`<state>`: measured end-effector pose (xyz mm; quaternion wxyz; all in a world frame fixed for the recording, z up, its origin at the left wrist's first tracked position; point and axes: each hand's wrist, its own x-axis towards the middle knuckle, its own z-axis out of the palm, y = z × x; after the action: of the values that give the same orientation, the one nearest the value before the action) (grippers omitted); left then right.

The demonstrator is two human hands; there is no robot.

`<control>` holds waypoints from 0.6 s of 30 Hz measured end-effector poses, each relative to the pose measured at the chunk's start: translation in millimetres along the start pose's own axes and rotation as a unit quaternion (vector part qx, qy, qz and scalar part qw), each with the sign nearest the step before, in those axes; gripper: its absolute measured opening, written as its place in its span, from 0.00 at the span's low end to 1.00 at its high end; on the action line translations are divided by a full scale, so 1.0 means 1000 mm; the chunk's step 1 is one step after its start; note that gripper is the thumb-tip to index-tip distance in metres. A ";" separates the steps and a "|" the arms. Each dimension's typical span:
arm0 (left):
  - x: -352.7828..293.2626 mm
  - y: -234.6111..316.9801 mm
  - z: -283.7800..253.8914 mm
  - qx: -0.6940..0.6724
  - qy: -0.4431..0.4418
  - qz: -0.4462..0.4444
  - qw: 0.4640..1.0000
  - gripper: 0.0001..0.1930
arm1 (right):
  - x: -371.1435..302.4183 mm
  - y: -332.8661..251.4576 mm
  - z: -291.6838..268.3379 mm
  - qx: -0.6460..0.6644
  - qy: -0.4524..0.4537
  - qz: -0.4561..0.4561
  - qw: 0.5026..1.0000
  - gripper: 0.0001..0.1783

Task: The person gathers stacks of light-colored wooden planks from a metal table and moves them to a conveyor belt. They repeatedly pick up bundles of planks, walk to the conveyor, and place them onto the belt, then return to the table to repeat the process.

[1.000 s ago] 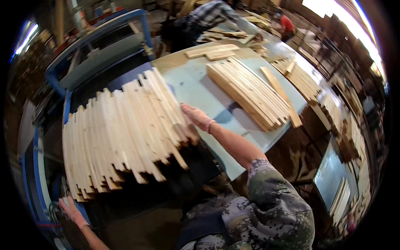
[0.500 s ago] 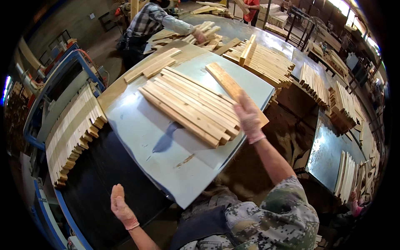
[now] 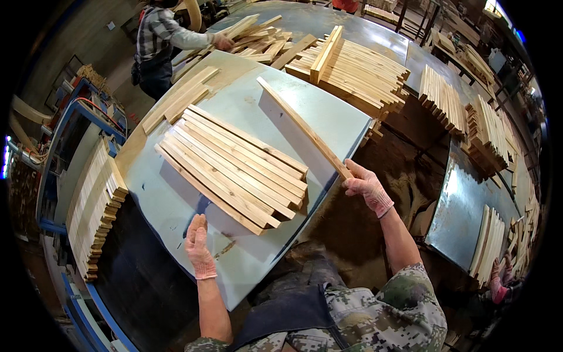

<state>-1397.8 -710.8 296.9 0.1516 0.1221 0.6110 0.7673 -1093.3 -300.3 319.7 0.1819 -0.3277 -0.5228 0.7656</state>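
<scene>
My right hand (image 3: 368, 186), in a pinkish glove, grips the near end of a wooden strip (image 3: 305, 128). That strip stands on its narrow edge, slanting away across the pale tabletop (image 3: 170, 220). To its left lies a row of wooden strips (image 3: 234, 164), side by side with uneven ends, a gap apart from the held one. My left hand (image 3: 200, 249), gloved alike, hovers by the table's near left part with its fingers stretched out and nothing in them. It is close to the row's front corner but not touching it.
Two loose strips (image 3: 185, 97) lie at the far left of the tabletop. Beyond, a person (image 3: 161, 44) in a checked shirt reaches over a jumbled wood pile (image 3: 258, 41). Stacked strips (image 3: 358, 73) stand at the back right. A blue-framed machine (image 3: 58, 146) carries more strips (image 3: 94, 205) at left.
My right hand has come back and slightly right, its strip turned from lying flat onto its edge. My left hand has moved up and right toward the row. The whole view has shifted.
</scene>
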 end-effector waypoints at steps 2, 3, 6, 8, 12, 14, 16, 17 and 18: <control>-0.001 -0.006 0.008 0.032 0.014 -0.035 0.999 0.24 | -0.001 0.005 -0.010 0.024 -0.007 0.012 1.000 0.53; -0.001 -0.008 0.012 0.048 0.023 -0.052 0.997 0.24 | 0.000 0.007 -0.012 0.036 -0.012 0.018 0.999 0.52; -0.006 -0.015 0.020 0.070 0.033 -0.047 0.996 0.24 | 0.001 0.010 -0.015 0.029 -0.018 0.013 0.999 0.49; -0.005 -0.019 0.018 0.069 0.030 -0.037 0.997 0.24 | 0.000 0.002 -0.013 0.033 -0.024 0.014 0.999 0.49; -0.005 -0.016 0.023 0.107 0.026 -0.048 0.993 0.24 | 0.001 -0.023 -0.008 0.057 -0.057 0.028 0.996 0.46; -0.004 -0.020 0.019 0.109 0.030 -0.043 0.993 0.24 | 0.019 -0.023 -0.006 0.049 -0.089 0.036 0.994 0.46; -0.003 -0.021 0.021 0.112 0.028 -0.040 0.993 0.24 | 0.043 -0.024 -0.003 0.031 -0.122 0.047 0.991 0.48; -0.004 -0.019 0.023 0.117 0.031 -0.036 0.992 0.24 | 0.052 -0.027 0.005 0.019 -0.136 0.052 0.989 0.46; -0.005 -0.017 0.025 0.122 0.035 -0.033 0.991 0.24 | 0.062 -0.030 0.012 0.016 -0.150 0.058 0.987 0.45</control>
<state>-1382.6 -686.1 285.5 0.1393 0.0931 0.7084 0.6857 -1147.6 -258.3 331.0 0.0617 -0.2364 -0.5119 0.8236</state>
